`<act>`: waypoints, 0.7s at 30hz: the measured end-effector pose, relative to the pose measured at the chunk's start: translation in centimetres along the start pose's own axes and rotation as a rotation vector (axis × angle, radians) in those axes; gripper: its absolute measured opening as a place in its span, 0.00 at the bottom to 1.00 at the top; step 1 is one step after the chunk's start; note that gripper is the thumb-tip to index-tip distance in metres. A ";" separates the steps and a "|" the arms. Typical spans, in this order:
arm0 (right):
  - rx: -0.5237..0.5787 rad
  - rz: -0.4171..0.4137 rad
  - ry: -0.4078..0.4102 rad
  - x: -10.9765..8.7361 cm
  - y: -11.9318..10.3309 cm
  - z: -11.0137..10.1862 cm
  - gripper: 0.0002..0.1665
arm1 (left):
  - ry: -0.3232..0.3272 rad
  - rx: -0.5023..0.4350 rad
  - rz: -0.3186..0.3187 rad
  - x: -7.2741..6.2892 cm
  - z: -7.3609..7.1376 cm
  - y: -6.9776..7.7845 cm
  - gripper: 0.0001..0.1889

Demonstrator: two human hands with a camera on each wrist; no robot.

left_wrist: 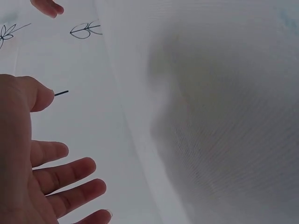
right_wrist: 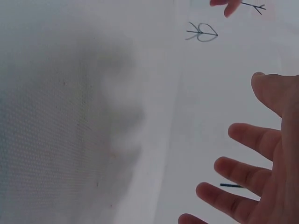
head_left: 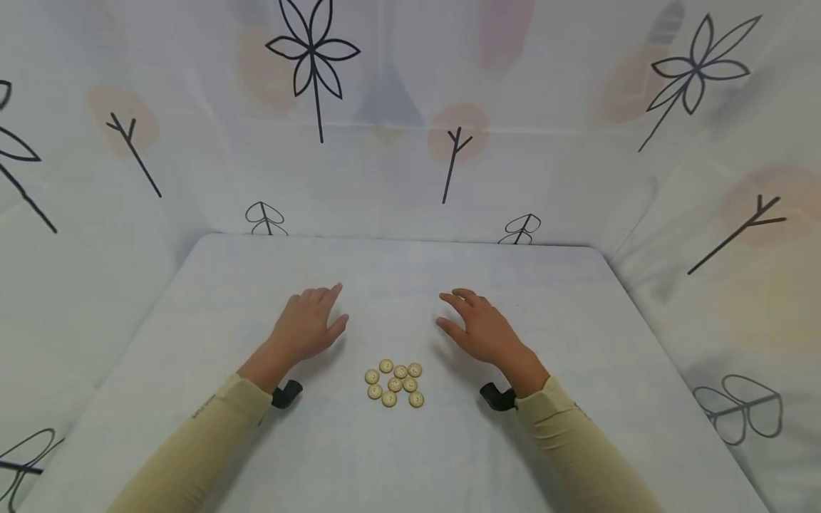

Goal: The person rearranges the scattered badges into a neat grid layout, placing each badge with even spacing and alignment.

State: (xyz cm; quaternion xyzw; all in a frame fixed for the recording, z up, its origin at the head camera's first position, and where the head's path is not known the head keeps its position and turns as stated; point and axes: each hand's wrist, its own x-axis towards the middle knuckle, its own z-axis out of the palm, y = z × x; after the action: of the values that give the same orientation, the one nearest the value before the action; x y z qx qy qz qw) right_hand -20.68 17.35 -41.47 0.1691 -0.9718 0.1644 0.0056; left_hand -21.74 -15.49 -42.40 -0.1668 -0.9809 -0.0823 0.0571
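Note:
Several round, pale yellow buttons (head_left: 395, 385) lie in a loose cluster on the white tabletop in the head view. Beyond them to the left hovers my left hand (head_left: 306, 324), its fingers extended and thumb apart, holding nothing. My right hand (head_left: 482, 328) is on the other side, past the buttons to the right, with relaxed, slightly bent fingers and nothing in them. In the left wrist view the left fingers (left_wrist: 77, 179) are spread. The right wrist view likewise shows spread right fingers (right_wrist: 243, 172). Neither wrist view shows the buttons.
The white table (head_left: 398, 463) reaches to a rear edge against a white cloth backdrop (head_left: 385, 178) printed with plant drawings. More of this cloth stands at both sides. A black wrist-camera mount (head_left: 287, 394) sits under the left wrist, another mount (head_left: 497, 397) under the right.

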 end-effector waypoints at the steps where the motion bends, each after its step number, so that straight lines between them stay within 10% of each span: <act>1: -0.001 0.001 -0.002 0.0 -0.1 0.1 0.33 | -0.003 -0.005 0.000 -0.1 0.1 0.1 0.34; 21: -0.022 -0.064 -0.018 -0.6 -1.2 1.4 0.28 | -0.069 -0.042 0.028 -1.1 0.9 1.2 0.23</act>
State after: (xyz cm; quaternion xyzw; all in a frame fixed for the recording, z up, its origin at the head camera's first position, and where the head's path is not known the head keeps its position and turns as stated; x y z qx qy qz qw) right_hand -19.63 16.05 -42.51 0.2013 -0.9677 0.1518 0.0037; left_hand -20.37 -14.55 -43.24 -0.1846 -0.9778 -0.0964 0.0211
